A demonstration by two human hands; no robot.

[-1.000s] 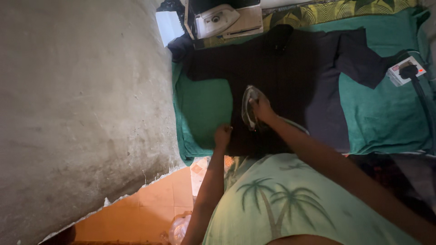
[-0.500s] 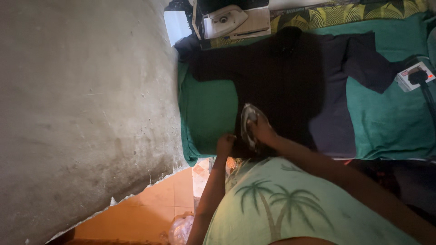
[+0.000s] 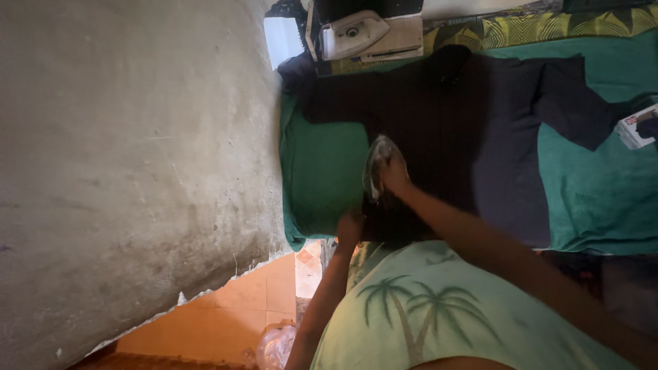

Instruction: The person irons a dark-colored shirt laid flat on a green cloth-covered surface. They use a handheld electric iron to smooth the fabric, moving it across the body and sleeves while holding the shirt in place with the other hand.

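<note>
A dark shirt (image 3: 466, 123) lies spread flat on a green cloth (image 3: 322, 171) that covers the ironing surface. My right hand (image 3: 394, 175) grips the handle of a clothes iron (image 3: 375, 164), which rests on the lower left part of the shirt. My left hand (image 3: 349, 226) holds the shirt's near hem at the edge of the surface, just below the iron. My light green top with palm tree prints fills the bottom of the view.
A rough grey concrete wall (image 3: 130, 171) fills the left. A white appliance (image 3: 363, 34) sits at the far end on a patterned cloth. A small white box (image 3: 634, 127) lies at the right. Orange floor tiles (image 3: 226, 315) and a clear plastic bag (image 3: 274, 346) show below.
The iron and my right hand have slid left along the shirt's lower part. My left hand stays at the hem. The view has shifted slightly.
</note>
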